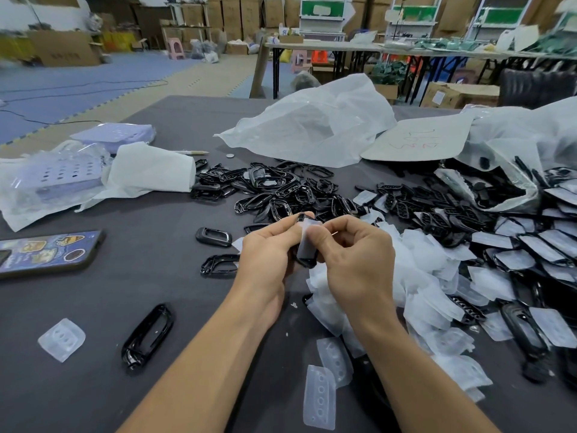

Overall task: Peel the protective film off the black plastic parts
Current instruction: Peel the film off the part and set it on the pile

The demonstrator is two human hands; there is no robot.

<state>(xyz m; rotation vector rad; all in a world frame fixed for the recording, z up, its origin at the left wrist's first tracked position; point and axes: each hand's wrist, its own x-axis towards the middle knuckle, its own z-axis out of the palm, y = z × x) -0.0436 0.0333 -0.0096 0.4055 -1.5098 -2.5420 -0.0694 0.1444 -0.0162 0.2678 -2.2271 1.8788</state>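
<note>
Fingers of left hand point(265, 254) grip black part point(306, 251) upright, long axis near-far; right hand point(352, 254) pinches film point(312, 229) at far end.

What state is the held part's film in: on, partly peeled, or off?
Partly peeled: right hand pinches the film, lifted at top; left hand grips the black part.

A phone point(46, 253) in a sticker-covered case lies on the left of a dark grey work table point(140, 220), near lilac perforated sheets point(115, 135) in clear wrap and crumpled white paper point(150, 170). A pen point(190, 152) and a coin point(230, 155) lie beside a large translucent bag point(312, 123) and a cardboard sheet point(418, 140) marked in red. Cardboard boxes point(62, 48) and a pink stool point(175, 48) stand beyond blue floor mats point(78, 79).
</note>
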